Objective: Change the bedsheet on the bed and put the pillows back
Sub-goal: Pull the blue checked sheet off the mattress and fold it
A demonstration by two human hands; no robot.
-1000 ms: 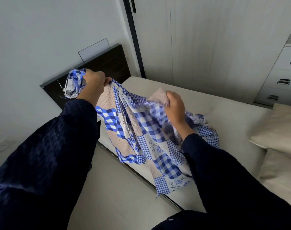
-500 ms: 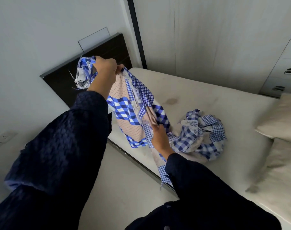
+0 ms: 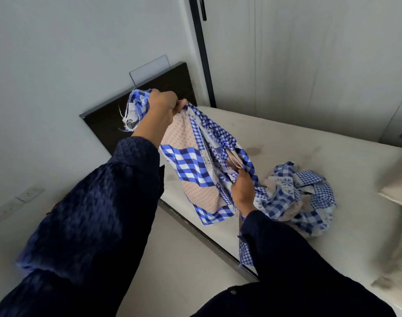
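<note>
Left grip is fisted tight round a bunched corner of the blue-checked bedsheet, held high by the headboard, while the right grip pinches a fold lower down. The rest of the sheet lies heaped on the bare bed by its near edge, with what looks like a pillow at the right.
</note>
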